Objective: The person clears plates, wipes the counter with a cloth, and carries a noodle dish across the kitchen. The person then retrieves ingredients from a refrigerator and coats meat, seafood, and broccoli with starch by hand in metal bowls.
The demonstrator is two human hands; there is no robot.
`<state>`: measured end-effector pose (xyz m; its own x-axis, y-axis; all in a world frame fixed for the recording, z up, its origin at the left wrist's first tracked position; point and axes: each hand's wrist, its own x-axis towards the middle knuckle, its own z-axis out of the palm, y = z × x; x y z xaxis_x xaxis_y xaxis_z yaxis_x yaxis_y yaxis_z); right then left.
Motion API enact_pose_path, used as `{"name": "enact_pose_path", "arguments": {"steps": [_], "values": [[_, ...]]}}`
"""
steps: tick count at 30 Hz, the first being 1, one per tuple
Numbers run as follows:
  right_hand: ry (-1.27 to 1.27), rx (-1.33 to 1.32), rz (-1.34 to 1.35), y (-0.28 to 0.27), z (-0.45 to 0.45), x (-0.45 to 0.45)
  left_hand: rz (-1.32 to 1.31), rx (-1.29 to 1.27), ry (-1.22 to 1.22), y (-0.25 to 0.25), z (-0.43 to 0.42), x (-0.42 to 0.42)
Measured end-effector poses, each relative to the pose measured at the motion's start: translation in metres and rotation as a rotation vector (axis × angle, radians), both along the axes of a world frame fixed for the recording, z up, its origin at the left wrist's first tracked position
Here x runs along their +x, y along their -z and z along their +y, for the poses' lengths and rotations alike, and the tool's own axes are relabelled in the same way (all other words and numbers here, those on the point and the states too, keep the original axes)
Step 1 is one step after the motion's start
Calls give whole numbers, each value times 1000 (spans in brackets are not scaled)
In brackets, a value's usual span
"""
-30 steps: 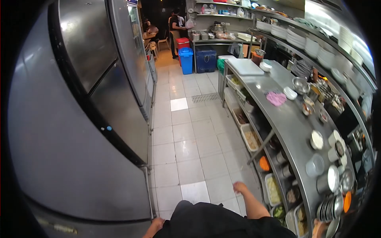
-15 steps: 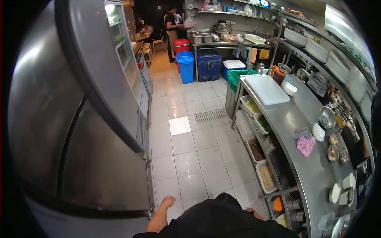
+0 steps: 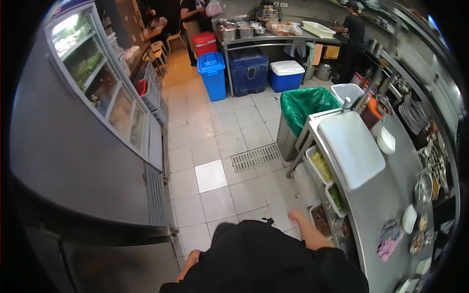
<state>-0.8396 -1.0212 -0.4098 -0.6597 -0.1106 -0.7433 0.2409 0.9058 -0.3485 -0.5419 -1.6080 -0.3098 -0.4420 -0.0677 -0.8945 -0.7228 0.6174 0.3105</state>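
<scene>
My right hand (image 3: 296,216) hangs at the end of my bare forearm, over the tiled floor and beside the lower shelf of the steel counter (image 3: 359,215). It is blurred, and its fingers cannot be made out. Low in the picture, my left hand (image 3: 192,258) is near my black clothing, close to the steel fridge (image 3: 122,266); its fingers are mostly hidden. Neither hand visibly touches the counter or the fridge. On the counter lie a white cutting board (image 3: 352,149) and a pink cloth (image 3: 389,246).
A green-lined bin (image 3: 305,105) stands at the counter's end. Ahead are a blue bin (image 3: 212,75), a red bin (image 3: 204,43) and a cooler (image 3: 287,77). A glass-door fridge (image 3: 100,80) stands left. One person (image 3: 352,41) works back right; another (image 3: 189,24) stands beyond the bins.
The view has moved forward along the aisle; the bins, drain and cutting board are nearer. My right hand has swung forward again, and my left hand has dropped back since the middle frame.
</scene>
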Motion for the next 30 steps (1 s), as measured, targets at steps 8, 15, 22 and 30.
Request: {"name": "enact_pose_path", "arguments": {"steps": [8,15,22,30], "values": [[430,-745,372,-251,-187,-464,-85,45,-166,58,-67,-248],[557,-832,155,-263,-241,-646,12,-94,-106,70,-180,-731],[713,-778,147,-252,-191,-875,683,-71,-232,-36,-207,-1157],[470,-935,420,-288,-162,-1324,378,163,-622,-18,-128,-1300]]}}
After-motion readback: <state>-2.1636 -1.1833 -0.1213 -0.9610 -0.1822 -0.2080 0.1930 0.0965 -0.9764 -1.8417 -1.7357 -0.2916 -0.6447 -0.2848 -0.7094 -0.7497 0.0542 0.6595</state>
